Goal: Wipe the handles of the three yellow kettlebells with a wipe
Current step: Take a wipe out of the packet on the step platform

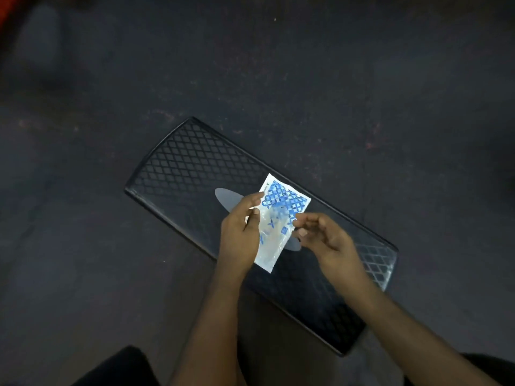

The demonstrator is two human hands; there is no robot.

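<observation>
A dim, dark grey floor (pixel 362 79) flecked with reddish specks fills the view. A black metal bench (pixel 189 162) with diamond mesh runs diagonally across it. Something red (pixel 5 12) shows at the top-left corner.

Packet (pixel 280 215) over surface (pixel 181 162), between grips: left grip (pixel 239 232) on its left edge, right grip (pixel 326 240) on its right. Surface on floor (pixel 111 79).

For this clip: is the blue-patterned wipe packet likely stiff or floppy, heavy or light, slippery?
Probably floppy: the wipe packet looks bent between the left hand and right hand. Likely light, since fingers and thumbs alone hold it up. Its glossy film may be slippery.
</observation>
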